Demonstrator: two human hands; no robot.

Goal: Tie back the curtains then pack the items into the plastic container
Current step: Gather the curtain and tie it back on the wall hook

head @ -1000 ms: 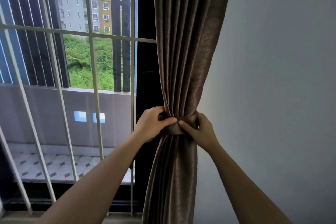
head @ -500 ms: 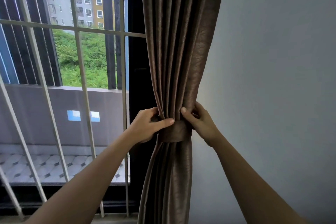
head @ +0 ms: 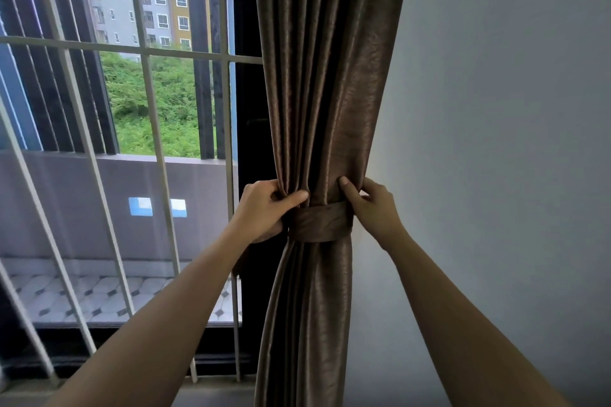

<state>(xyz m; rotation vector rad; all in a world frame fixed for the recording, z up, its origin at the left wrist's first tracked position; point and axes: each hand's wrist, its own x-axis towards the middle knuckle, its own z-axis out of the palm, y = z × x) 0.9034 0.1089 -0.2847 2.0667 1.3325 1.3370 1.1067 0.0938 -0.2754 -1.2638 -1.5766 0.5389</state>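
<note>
— Where is the curtain?

— The brown curtain (head: 324, 92) hangs between the window (head: 185, 102) and the grey wall (head: 496, 142). It is gathered into one narrow bundle of folds. A band (head: 319, 221) of the same cloth runs round its waist, tilted a little, higher on the right.

— And the hands?

— Both are on the curtain, just above the band. The left hand (head: 264, 213) grips the left side of the bundle: its fingers curl in behind the folds and the thumb lies across the front. The right hand (head: 373, 208) pinches the right edge, thumb on the front, fingers bent behind, next to the wall.

— Do they touch the band?

— The left hand's heel sits against the band's left end. The right hand's lower edge meets its upper right corner. Whether either one actually holds the band, I cannot tell.

— What else is there?

— White bars (head: 155, 142) cross the window. Beyond them are a tiled balcony (head: 99, 294) with a low wall, green bushes, and apartment blocks (head: 145, 10) further off.
</note>
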